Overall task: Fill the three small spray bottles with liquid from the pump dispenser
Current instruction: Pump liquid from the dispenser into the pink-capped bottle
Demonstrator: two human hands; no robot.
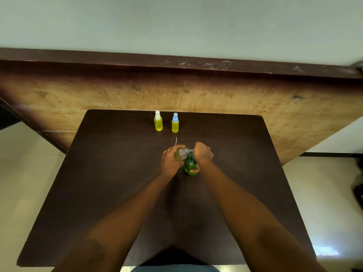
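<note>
A green pump dispenser (190, 165) stands at the middle of the dark table (117, 183). My right hand (203, 152) is closed over its pump head. My left hand (170, 160) grips a small clear spray bottle (181, 154), uncapped and tilted, its mouth against the dispenser's nozzle; a little yellow liquid shows inside. Two filled spray bottles stand upright near the far edge: one with a white cap (158, 121) and one with a blue cap (175, 123). A thin white dip tube (176, 140) lies just beyond my hands; its spray cap is hidden.
A large wooden board (255, 99) leans behind the table's far edge. Pale tiled floor (25, 173) lies on both sides. Wide bare table surface stretches to the left, to the right and in front of my hands.
</note>
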